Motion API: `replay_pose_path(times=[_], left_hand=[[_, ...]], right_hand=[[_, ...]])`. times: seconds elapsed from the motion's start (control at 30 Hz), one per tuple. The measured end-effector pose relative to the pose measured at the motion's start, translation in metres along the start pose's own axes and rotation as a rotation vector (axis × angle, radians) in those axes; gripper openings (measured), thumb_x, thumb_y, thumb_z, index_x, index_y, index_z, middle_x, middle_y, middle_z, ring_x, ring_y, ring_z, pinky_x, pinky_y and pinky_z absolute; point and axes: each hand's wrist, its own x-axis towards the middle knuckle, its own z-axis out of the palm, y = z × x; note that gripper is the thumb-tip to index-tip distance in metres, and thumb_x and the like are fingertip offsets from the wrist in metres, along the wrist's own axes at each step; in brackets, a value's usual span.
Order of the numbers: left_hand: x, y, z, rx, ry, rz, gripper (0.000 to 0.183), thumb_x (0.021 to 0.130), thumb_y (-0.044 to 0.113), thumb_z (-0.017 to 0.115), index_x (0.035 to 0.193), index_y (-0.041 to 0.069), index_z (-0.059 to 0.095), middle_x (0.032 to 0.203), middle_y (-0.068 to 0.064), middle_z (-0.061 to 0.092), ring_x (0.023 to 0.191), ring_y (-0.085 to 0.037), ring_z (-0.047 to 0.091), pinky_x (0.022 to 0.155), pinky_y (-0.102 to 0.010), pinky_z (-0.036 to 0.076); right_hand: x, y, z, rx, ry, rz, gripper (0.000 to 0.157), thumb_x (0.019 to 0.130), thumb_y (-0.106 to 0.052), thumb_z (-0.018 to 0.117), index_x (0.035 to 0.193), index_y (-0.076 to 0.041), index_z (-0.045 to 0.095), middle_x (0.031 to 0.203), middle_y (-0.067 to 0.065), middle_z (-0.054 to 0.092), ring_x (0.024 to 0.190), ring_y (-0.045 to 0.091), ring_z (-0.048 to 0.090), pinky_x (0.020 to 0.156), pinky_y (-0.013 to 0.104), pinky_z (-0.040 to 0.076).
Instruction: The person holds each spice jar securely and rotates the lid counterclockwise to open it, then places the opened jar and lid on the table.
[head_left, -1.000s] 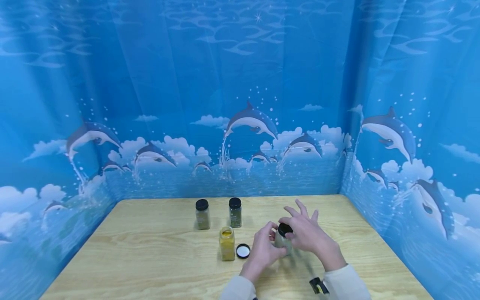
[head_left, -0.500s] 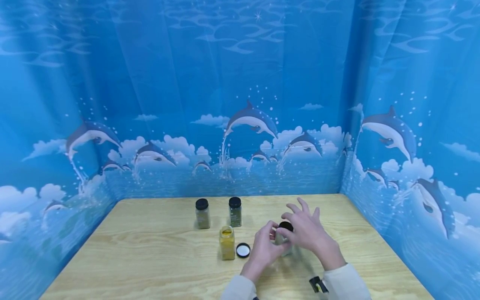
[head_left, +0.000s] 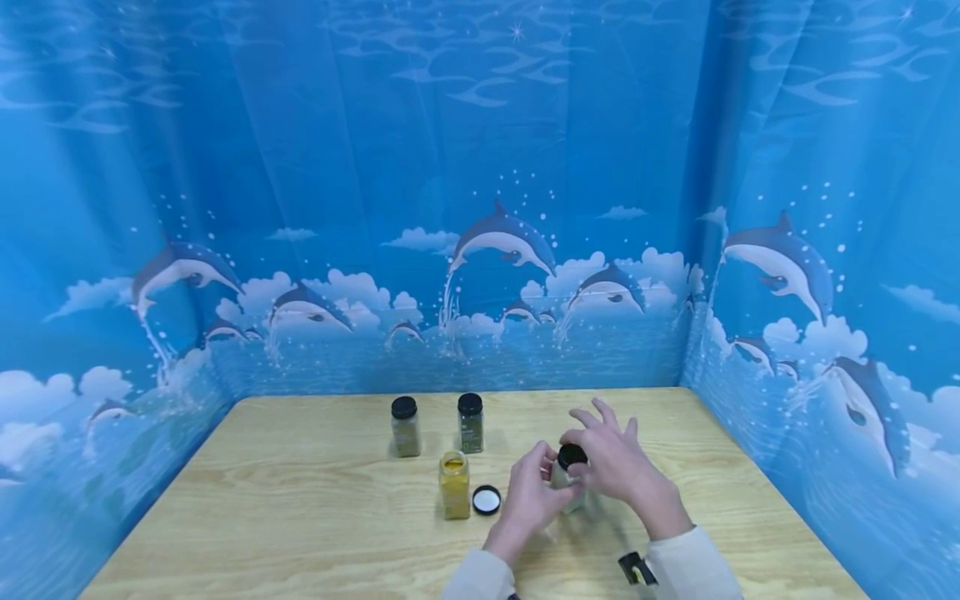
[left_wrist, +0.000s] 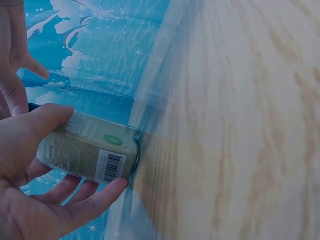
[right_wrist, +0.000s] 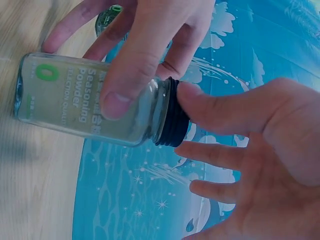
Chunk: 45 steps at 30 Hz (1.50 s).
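Right of the table's middle, a clear glass seasoning powder jar (right_wrist: 75,95) with pale contents stands between both hands. My left hand (head_left: 528,498) grips its body, the thumb on one side and the fingers around the other, as the left wrist view also shows. At the jar's top, my right hand (head_left: 626,467) pinches the black lid (right_wrist: 174,115) between thumb and index finger. Its other fingers are spread away. The lid sits on the jar's neck. In the left wrist view the jar's barcode label (left_wrist: 110,166) faces the camera.
Left of the hands stands an uncovered jar of yellow powder (head_left: 454,492), its black lid (head_left: 486,500) lying upturned beside it. Two lidded jars stand behind: one greyish (head_left: 406,429), one dark green (head_left: 470,425). A small black object (head_left: 636,569) is by the right sleeve. A dolphin-print curtain (head_left: 480,167) surrounds the table.
My right thumb and index finger shifted around the lid, the thumb swinging forward and then back. My left hand stayed in place on the jar. The other jars have not moved.
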Motion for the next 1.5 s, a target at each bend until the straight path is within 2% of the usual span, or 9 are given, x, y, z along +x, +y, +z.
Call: replay_pose_path(times=[0.13,0.33,0.57,0.7,0.93,1.1,1.33,1.5], left_hand=[[-0.0006,0.0006,0.0001,0.004,0.002,-0.005,0.039,0.069,0.029,0.083,0.087,0.015,0.052,0.095,0.002,0.064,0.085,-0.009,0.059,0.068,-0.021,0.05],[-0.0007,0.0008,0.0006,-0.009,0.005,-0.008,0.04,0.069,0.027,0.083,0.086,0.013,0.051,0.095,0.002,0.064,0.085,-0.01,0.059,0.067,-0.021,0.049],[-0.0003,-0.0003,0.0015,-0.013,0.009,0.005,0.039,0.069,0.027,0.083,0.088,0.012,0.052,0.093,0.0,0.064,0.083,-0.01,0.058,0.066,-0.02,0.047],[0.0002,-0.0006,0.0014,-0.015,0.005,0.0,0.037,0.07,0.027,0.083,0.088,0.015,0.053,0.093,-0.001,0.064,0.083,-0.01,0.058,0.066,-0.02,0.048],[0.0003,-0.0006,0.002,-0.015,0.006,0.004,0.037,0.069,0.025,0.083,0.086,0.018,0.051,0.091,0.004,0.063,0.081,-0.007,0.057,0.066,-0.02,0.048],[-0.0001,-0.0006,0.002,-0.011,0.014,0.006,0.038,0.068,0.024,0.084,0.085,0.018,0.051,0.088,0.004,0.061,0.08,-0.007,0.056,0.064,-0.02,0.046],[0.0007,0.0,0.0019,-0.015,0.006,-0.01,0.038,0.069,0.025,0.084,0.085,0.017,0.05,0.09,0.005,0.061,0.081,-0.008,0.056,0.065,-0.02,0.046],[0.0007,0.0001,0.0026,-0.024,0.01,-0.011,0.038,0.068,0.023,0.084,0.086,0.015,0.051,0.091,0.003,0.062,0.082,-0.01,0.059,0.065,-0.019,0.047]], right_hand=[[-0.0014,-0.0011,-0.0018,0.051,-0.04,-0.004,0.037,0.072,-0.013,0.078,0.107,-0.022,0.07,0.144,0.014,0.046,0.141,0.047,0.02,0.091,0.087,0.01],[-0.0028,-0.0018,-0.0035,0.069,-0.057,-0.015,0.04,0.073,-0.009,0.078,0.109,-0.023,0.069,0.144,0.014,0.046,0.141,0.048,0.02,0.091,0.088,0.011],[-0.0033,0.0004,-0.0045,0.081,-0.038,-0.001,0.039,0.082,-0.025,0.072,0.12,-0.021,0.064,0.145,0.016,0.045,0.141,0.047,0.02,0.092,0.087,0.01],[-0.0021,0.0011,-0.0041,0.048,-0.003,0.018,0.034,0.084,-0.035,0.069,0.115,-0.02,0.067,0.141,0.015,0.049,0.14,0.048,0.023,0.091,0.087,0.012],[-0.0002,0.002,-0.0002,-0.015,0.024,0.098,0.044,0.076,-0.051,0.073,0.103,-0.016,0.07,0.137,0.016,0.052,0.138,0.048,0.024,0.092,0.087,0.009],[0.0006,0.0023,0.0008,-0.029,0.039,0.105,0.05,0.07,-0.054,0.076,0.098,-0.013,0.072,0.135,0.017,0.054,0.138,0.05,0.024,0.09,0.088,0.005],[0.0007,0.0005,-0.0007,-0.042,0.049,0.083,0.038,0.069,-0.049,0.079,0.091,-0.018,0.074,0.134,0.017,0.055,0.139,0.05,0.021,0.088,0.089,0.003],[-0.0018,-0.0022,-0.0034,-0.048,0.008,0.064,0.036,0.071,-0.035,0.081,0.104,-0.021,0.073,0.141,0.018,0.05,0.141,0.052,0.013,0.087,0.089,0.0]])
